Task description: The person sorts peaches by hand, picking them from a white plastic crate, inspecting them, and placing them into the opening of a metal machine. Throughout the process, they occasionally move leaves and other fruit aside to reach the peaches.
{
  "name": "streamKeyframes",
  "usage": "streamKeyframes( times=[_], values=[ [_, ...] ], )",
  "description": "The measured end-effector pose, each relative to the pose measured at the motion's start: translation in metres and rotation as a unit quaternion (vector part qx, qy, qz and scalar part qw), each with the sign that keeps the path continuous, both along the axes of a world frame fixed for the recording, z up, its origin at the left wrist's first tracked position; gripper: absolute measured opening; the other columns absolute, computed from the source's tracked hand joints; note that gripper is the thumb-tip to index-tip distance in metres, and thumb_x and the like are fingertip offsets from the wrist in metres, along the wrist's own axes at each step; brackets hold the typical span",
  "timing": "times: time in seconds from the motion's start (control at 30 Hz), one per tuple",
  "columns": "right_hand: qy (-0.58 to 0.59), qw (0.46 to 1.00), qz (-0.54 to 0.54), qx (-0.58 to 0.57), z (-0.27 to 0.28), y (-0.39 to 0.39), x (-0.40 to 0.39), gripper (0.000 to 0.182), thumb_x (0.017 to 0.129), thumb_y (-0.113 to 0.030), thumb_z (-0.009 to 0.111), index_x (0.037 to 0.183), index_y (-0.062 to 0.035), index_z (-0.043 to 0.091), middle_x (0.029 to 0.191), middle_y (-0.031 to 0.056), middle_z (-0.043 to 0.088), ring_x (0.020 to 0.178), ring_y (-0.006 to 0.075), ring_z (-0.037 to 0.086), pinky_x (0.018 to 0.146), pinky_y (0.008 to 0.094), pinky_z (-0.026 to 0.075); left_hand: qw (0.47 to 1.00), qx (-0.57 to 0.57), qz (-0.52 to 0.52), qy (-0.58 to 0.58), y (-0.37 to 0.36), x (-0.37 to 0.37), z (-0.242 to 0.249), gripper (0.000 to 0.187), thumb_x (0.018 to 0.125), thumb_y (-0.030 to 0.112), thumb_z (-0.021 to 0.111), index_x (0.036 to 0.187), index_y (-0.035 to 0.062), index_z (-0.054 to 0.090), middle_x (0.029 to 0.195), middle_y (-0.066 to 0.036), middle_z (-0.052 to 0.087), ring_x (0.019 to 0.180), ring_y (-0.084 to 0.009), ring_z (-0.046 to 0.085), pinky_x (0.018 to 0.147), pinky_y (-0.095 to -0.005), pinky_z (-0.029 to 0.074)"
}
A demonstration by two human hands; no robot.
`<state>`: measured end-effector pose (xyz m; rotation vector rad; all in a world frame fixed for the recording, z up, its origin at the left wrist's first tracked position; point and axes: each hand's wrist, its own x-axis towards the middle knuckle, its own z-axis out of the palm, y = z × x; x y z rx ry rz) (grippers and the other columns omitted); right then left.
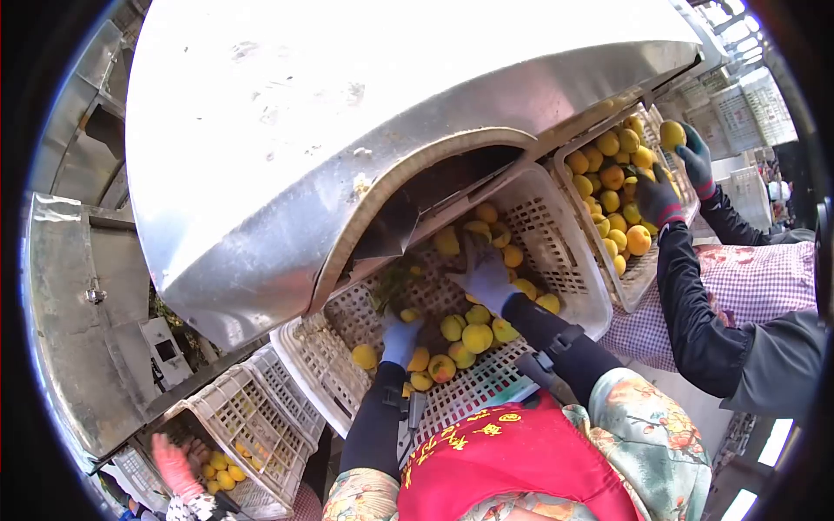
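My left hand (401, 339), in a light blue-grey glove, is inside a white plastic crate (569, 260). Its fingers are curled around a small yellow peach (409, 314). To the right, in a matching glove, my right hand (488, 280) reaches deeper into the same crate with thumb and fingers apart. Near its fingertips are yellow peaches (447, 241), and I see nothing gripped in it. More yellow peaches (477, 338), some blushed red, lie between and below my hands. Green leaves (393, 285) show in the shade above my left hand.
A metal machine hood (347, 148) with a curved opening overhangs the crate's far side. At right, a co-worker's gloved hands (673, 178) handle peaches above another full crate (630, 269). At lower left, another person's gloved hand (174, 464) is beside a tilted crate (261, 417) holding peaches.
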<state>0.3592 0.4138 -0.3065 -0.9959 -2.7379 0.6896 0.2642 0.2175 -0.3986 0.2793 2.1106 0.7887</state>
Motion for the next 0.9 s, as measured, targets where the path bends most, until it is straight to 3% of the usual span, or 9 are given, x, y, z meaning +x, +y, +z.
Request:
streamKeyframes(
  times=[0.13,0.2,0.27,0.33,0.37,0.4,0.47,0.67,0.9],
  values=[
    [-0.178,0.975,0.004,0.134,-0.103,0.012,-0.018,0.07,0.082,-0.033,0.064,0.139,-0.0004,0.036,0.135,0.0213,0.046,0.127,0.033,0.042,0.093,0.0448,0.044,0.916,0.192,0.16,-0.315,-0.01,-0.015,0.039,0.074,0.074,0.033,0.076,0.134,0.0032,0.044,0.126,-0.022,0.054,0.117,-0.0369,0.053,0.095,-0.0373,0.046],
    [-0.242,0.951,0.021,0.191,-0.108,0.018,-0.029,0.071,0.083,-0.035,0.064,0.138,0.0012,0.036,0.134,0.0227,0.045,0.127,0.0333,0.042,0.094,0.0452,0.044,0.933,0.27,-0.169,0.165,-0.028,-0.012,0.031,0.065,0.076,0.029,0.077,0.129,0.0038,0.049,0.119,-0.016,0.059,0.107,-0.0352,0.059,0.09,-0.0386,0.05],
    [-0.2,0.968,-0.065,-0.137,-0.074,0.025,-0.035,0.079,0.076,-0.034,0.071,0.138,0.0001,0.036,0.135,0.0231,0.043,0.127,0.0336,0.041,0.095,0.0447,0.043,0.956,0.277,0.026,-0.094,-0.037,-0.009,-0.003,0.066,0.073,0.02,0.08,0.129,0.0042,0.048,0.121,-0.012,0.057,0.109,-0.0321,0.057,0.091,-0.0405,0.05],
    [-0.17,0.968,-0.019,-0.182,-0.038,0.026,-0.027,0.082,0.071,-0.034,0.074,0.137,-0.001,0.037,0.133,0.0226,0.044,0.126,0.0347,0.042,0.096,0.0443,0.043,0.674,0.333,0.386,-0.535,-0.016,-0.02,0.038,0.067,0.075,0.02,0.079,0.131,0.0063,0.046,0.127,-0.013,0.053,0.115,-0.0318,0.053,0.092,-0.0478,0.049],
    [-0.135,0.964,0.027,-0.227,-0.027,0.024,-0.026,0.085,0.067,-0.033,0.077,0.136,-0.0021,0.038,0.131,0.0222,0.045,0.124,0.0358,0.043,0.097,0.0439,0.043,0.886,0.375,0.161,-0.222,-0.023,-0.01,-0.006,0.067,0.079,0.037,0.071,0.133,0.0086,0.044,0.134,-0.015,0.048,0.121,-0.0332,0.049,0.095,-0.0564,0.045],
    [-0.131,0.964,0.029,-0.228,-0.023,0.016,-0.021,0.085,0.067,-0.033,0.077,0.136,-0.0021,0.038,0.131,0.0222,0.045,0.124,0.0358,0.043,0.097,0.0439,0.043,0.887,0.375,0.16,-0.217,-0.017,-0.012,0.024,0.067,0.079,0.037,0.071,0.133,0.0086,0.044,0.134,-0.015,0.048,0.121,-0.0332,0.049,0.095,-0.0564,0.045],
    [0.115,0.981,0.088,-0.128,-0.016,-0.01,-0.005,0.09,0.062,-0.031,0.081,0.136,-0.0043,0.038,0.128,0.0221,0.049,0.121,0.0385,0.046,0.1,0.044,0.04,0.616,0.447,0.289,-0.581,0.013,-0.022,0.12,0.062,0.081,0.055,0.06,0.122,0.0092,0.054,0.116,-0.013,0.06,0.115,-0.033,0.053,0.099,-0.0671,0.033],
    [0.243,0.943,0.092,-0.207,0.124,-0.05,0.002,0.094,0.062,-0.03,0.083,0.139,-0.0036,0.035,0.131,0.0222,0.048,0.124,0.0398,0.044,0.103,0.0439,0.038,0.71,0.533,0.217,-0.407,-0.011,-0.027,0.166,0.056,0.074,0.045,0.068,0.111,0.0055,0.056,0.109,-0.011,0.061,0.102,-0.0258,0.06,0.093,-0.0456,0.049],
    [0.301,0.93,0.149,-0.15,0.192,-0.051,0.0,0.099,0.063,-0.032,0.083,0.141,-0.0003,0.031,0.129,0.0229,0.05,0.112,0.0395,0.053,0.094,0.0439,0.043,0.611,0.625,0.275,-0.4,-0.009,-0.027,0.225,0.062,0.073,0.051,0.067,0.111,0.0041,0.056,0.111,-0.011,0.06,0.107,-0.0251,0.057,0.1,-0.0394,0.044]
  ],
)
